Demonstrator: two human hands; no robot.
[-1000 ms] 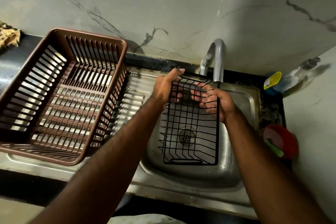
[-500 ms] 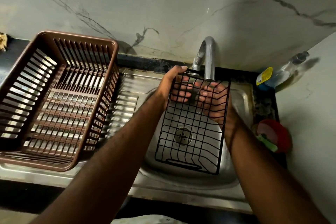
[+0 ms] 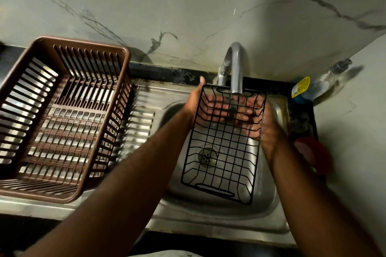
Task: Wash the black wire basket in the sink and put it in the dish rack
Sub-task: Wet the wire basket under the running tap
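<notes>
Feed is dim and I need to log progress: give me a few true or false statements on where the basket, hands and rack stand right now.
1. The black wire basket is held over the sink, under the faucet. True.
2. The brown dish rack already holds the basket. False: the rack holds nothing.
3. Both hands hold the basket: left hand, right hand. True.
4. The dish rack sits right of the sink. False: it sits left, on the drainboard.
</notes>
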